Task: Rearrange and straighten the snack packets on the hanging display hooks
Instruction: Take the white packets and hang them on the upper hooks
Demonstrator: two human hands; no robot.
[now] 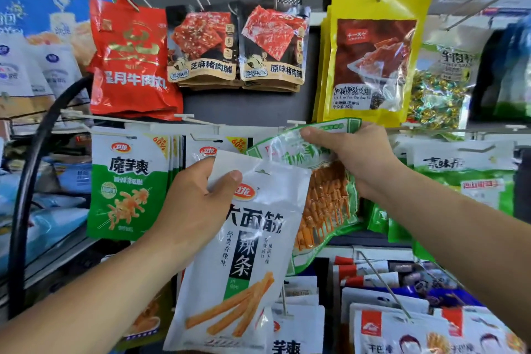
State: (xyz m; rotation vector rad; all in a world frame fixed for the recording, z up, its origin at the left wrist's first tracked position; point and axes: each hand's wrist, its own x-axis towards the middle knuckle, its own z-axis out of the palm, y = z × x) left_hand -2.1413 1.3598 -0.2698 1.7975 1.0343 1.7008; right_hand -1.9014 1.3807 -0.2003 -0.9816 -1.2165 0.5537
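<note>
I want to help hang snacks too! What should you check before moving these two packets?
1. Left hand grips white packet: ok.
2. Right hand pinches green packet at its top: ok.
3. White packet's hang hole uncovered: ok.
4. Green packet hanging straight: not ok, tilted.
5. Green packet threaded on the hook: cannot tell.

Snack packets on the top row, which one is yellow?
The yellow packet at the upper right; the red packet and two black packets hang left of it.
</note>
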